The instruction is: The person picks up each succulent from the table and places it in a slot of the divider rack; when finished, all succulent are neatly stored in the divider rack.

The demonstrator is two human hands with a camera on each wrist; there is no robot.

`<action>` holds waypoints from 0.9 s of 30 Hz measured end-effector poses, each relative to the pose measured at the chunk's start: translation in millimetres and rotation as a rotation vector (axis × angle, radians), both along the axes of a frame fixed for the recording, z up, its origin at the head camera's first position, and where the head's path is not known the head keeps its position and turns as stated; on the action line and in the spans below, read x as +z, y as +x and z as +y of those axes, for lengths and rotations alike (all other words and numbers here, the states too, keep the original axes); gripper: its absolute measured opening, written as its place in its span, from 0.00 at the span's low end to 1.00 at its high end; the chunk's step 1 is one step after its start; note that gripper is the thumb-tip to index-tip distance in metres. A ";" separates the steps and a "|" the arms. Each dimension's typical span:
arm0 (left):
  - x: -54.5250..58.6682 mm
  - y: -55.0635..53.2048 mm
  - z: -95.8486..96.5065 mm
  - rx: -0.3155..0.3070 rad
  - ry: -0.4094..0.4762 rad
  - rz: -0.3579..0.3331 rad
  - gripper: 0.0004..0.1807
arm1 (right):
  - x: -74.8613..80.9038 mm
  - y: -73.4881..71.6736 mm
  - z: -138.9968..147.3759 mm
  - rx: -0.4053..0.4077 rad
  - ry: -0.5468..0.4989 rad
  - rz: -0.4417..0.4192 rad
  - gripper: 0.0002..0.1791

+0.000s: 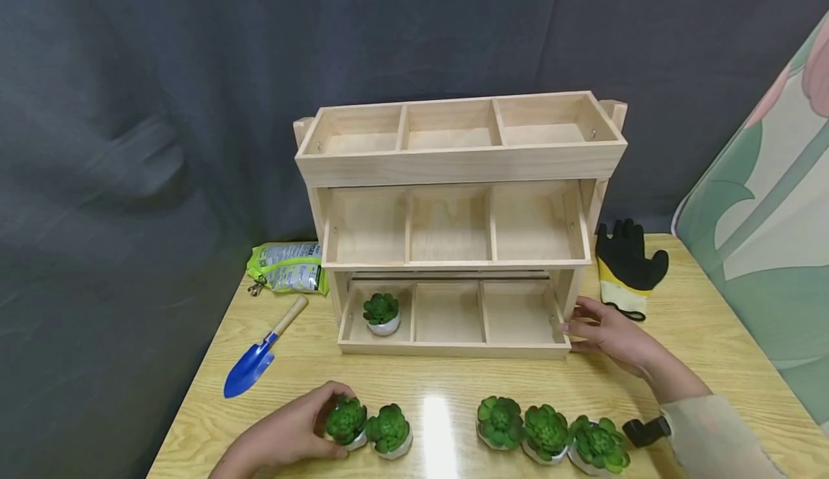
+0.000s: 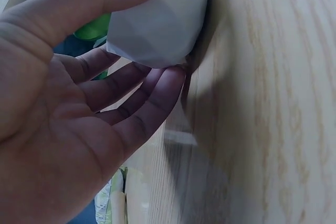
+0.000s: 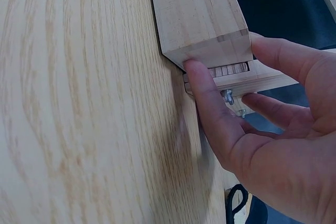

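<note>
Succulent point(image 1: 346, 420), front L of bench point(image 1: 311, 364), in L hand point(image 1: 298, 425), fingers curled round pot point(image 2: 160, 30) | 2nd succulent point(image 1: 390, 430) just beside | rack point(image 1: 456, 224), ctr bench; R end of btm tray point(image 1: 453, 350) pinched in R hand point(image 1: 609, 335) | step: prob. gripping pot + steadying rack; next: calls for lift clear of 2nd

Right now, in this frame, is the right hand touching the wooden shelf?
Touching. The right wrist view shows it: one fingertip of the right hand rests against the end of the wooden shelf, low at its corner.
</note>
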State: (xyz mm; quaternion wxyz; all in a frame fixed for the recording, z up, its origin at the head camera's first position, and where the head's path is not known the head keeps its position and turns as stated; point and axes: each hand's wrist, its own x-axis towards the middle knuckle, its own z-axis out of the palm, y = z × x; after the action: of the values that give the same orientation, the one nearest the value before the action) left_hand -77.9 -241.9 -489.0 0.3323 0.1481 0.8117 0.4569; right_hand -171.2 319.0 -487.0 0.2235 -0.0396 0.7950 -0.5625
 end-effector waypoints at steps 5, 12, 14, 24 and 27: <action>1.1 1.9 -1.9 0.010 -0.002 0.032 0.36 | -0.6 -0.3 0.2 -0.001 -0.005 0.001 0.48; 1.3 -0.6 -7.6 0.021 0.009 0.074 0.37 | 0.8 -0.3 -0.4 -0.001 -0.003 0.000 0.48; 1.9 -1.8 -8.6 0.020 0.015 0.079 0.37 | 0.9 -0.1 -0.5 -0.001 -0.001 0.001 0.48; 7.9 -4.9 -14.7 0.027 0.035 0.112 0.37 | -0.7 -0.8 0.3 -0.002 0.003 -0.003 0.48; 10.1 -6.2 -16.3 0.033 0.046 0.114 0.37 | -1.3 -1.2 0.7 -0.002 0.008 -0.002 0.48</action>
State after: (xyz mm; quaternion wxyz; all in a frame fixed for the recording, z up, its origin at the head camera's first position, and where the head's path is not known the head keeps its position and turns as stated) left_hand -84.0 -258.2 -478.9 0.2745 0.1682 0.8208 0.4718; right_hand -172.4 319.7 -488.2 0.2238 -0.0372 0.7969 -0.5598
